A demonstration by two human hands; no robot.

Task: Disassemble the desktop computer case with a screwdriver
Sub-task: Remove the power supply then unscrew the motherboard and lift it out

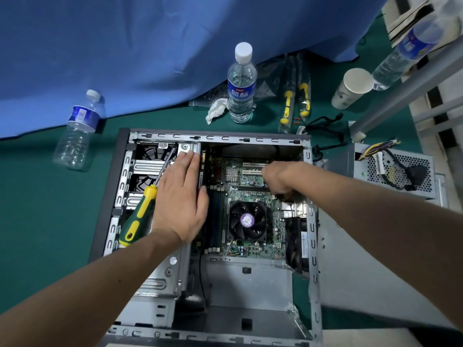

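1. Dead centre on the green table (37, 196) lies the case (120, 186), open side up, side panel already off. Board (250, 196) and fan (248, 220) sit inside.
2. Step in hand, my read: working something loose on the board by hand, not driving a screw. The screwdriver (140, 214) lies idle on the drive cage (142, 169) at 9 o'clock, tip toward 12, handle toward 7.
3. I see my left hand (180, 196) flat on the cage edge, fingers straight and together, pointing to 12. It presses down, bracing the case, and touches the screwdriver's shaft side without gripping it.
4. My right hand (278, 179) reaches in from 4 o'clock, wrist bent, fingers curled down near the slots (253, 169). What it pinches is hidden under the knuckles; cannot tell.
5. PSU (393, 171) sits outside the case at 3 o'clock, cables trailing.
6. Next move, I judge: free the part at the right hand, then pick up the screwdriver for the board screws. That needs the left hand off the cage.
7. Risk: screwdriver rolling into the case.
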